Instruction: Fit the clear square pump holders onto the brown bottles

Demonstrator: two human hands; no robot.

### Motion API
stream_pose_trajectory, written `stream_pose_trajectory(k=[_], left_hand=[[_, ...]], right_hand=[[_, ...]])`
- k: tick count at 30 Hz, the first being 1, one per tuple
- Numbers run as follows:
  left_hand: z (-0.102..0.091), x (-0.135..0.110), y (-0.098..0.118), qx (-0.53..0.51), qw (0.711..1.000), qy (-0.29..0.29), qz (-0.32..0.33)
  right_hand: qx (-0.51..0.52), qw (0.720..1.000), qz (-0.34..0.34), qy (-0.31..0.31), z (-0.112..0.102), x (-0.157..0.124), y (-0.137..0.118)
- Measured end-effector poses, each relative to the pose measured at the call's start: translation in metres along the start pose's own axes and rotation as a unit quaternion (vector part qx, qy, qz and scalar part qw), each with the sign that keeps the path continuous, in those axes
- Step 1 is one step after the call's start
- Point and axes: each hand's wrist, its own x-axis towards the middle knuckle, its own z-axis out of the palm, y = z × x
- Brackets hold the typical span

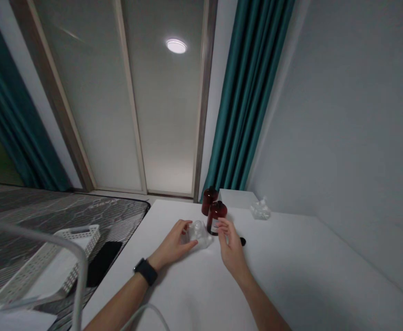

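My left hand [174, 243] wears a dark watch on its wrist and curls round a crumpled clear plastic bag [201, 235] on the white table [201, 289]. A rounded clear shape shows within the plastic; its kind is unclear. Close to the bag's right stands an amber bottle [218, 210] with a pale label and a dark neck. My right hand [231, 246] is in front of that bottle, its bent fingers apart and overlapping the label. Whether they touch it, I cannot tell. Behind stands a second amber bottle [208, 198]. A small black cap-like piece [243, 241] lies beside my right hand.
A white box [238, 197] and another clear plastic bag [261, 210] are at the table's back. Left of the table are a white perforated basket [65, 271] and a flat black object [104, 261]. A pale curved tube [81, 276] crosses the lower left foreground.
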Motion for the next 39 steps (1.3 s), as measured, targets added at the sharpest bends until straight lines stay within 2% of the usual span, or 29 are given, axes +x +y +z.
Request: stream_pose_trajectory(k=[3,7,9,13,17,21,25,32,39], left_hand=[[-0.002,-0.001,0.01,-0.007,1.0,-0.008,0.007],[-0.006,-0.003,0.025,-0.026,0.999,0.014,0.028],[-0.007,-0.004,0.031,-0.056,0.998,0.014,0.037],[-0.007,-0.007,0.037,-0.097,0.993,-0.02,0.069],[-0.005,-0.008,0.038,-0.094,0.991,-0.014,0.095],[-0.002,-0.007,0.039,-0.065,0.995,0.009,0.079],[-0.001,-0.006,0.039,-0.073,0.995,-0.004,0.075],[0.0,-0.005,0.039,-0.12,0.99,-0.025,0.067],[0.004,-0.007,0.046,-0.128,0.99,0.017,0.056]], right_hand=[[-0.01,0.996,-0.005,-0.09,0.005,-0.016,-0.007],[-0.016,0.987,-0.018,-0.156,-0.001,-0.019,-0.01],[-0.009,0.981,0.004,-0.193,-0.006,-0.017,-0.01],[-0.005,0.968,0.09,-0.236,-0.009,-0.015,-0.01],[-0.037,0.964,0.112,-0.24,-0.007,-0.014,-0.01],[-0.071,0.966,0.082,-0.237,-0.005,-0.014,-0.008],[-0.091,0.966,0.048,-0.236,-0.006,-0.015,-0.005],[-0.093,0.968,0.039,-0.231,-0.004,-0.016,-0.005],[-0.121,0.963,0.03,-0.239,-0.004,-0.016,-0.01]])
